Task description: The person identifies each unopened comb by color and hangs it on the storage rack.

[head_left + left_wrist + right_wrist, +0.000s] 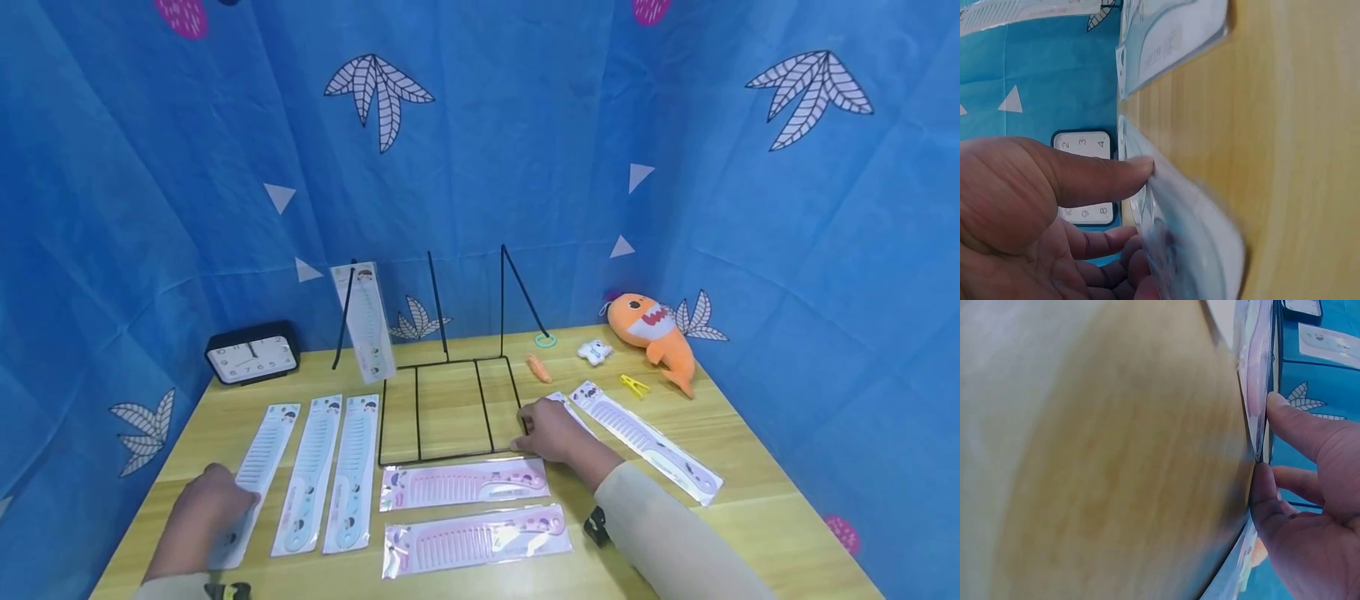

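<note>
My left hand (225, 504) grips the lower end of a white packaged comb (258, 454) at the far left of the wooden table (750, 517). In the left wrist view its thumb (1138, 169) lies on the packet's edge (1200, 231) with fingers curled under it. My right hand (528, 433) is at the front right corner of a black wire rack (450, 404) and pinches the edge of a pink packaged comb (1255, 406), mostly hidden under the hand. Another packaged comb (365, 321) leans upright in the rack's left slot.
Two blue packaged combs (333, 475) lie beside the white one, two pink ones (465, 483) in front of the rack, another (648, 442) at the right. A black clock (251, 354), an orange shark plush (648, 333) and small trinkets (595, 352) stand behind. Blue cloth walls surround the table.
</note>
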Demonstrator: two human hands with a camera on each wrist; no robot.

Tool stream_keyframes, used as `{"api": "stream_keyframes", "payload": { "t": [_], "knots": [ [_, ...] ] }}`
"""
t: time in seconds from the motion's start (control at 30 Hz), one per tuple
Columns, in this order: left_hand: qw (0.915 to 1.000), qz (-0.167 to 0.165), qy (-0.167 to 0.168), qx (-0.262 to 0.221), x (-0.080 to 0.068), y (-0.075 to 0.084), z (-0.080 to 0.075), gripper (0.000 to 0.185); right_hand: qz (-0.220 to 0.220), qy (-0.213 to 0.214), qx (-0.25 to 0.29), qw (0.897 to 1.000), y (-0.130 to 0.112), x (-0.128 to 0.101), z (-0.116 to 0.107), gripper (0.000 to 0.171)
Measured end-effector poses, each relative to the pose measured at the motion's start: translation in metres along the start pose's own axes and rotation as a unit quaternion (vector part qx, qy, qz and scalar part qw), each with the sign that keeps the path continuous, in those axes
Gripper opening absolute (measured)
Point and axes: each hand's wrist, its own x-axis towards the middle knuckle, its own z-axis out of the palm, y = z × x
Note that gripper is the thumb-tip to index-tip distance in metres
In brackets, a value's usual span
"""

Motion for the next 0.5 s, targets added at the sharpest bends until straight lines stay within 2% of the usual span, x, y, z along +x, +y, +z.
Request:
{"api": "stream_keyframes", "payload": {
  "t": [0.13,0.5],
  "knots": [
    [0.9998,0.009,-0.009,-0.013,0.005,-0.005,-0.002,0.057,0.0,-0.004,0.005,1.0,-0.002,0.0,-0.001,0.046],
    [0.9979,0.057,-0.009,-0.028,0.014,-0.014,-0.009,0.057,0.003,-0.005,0.01,1.0,-0.001,-0.002,-0.003,0.048]
  ]
}}
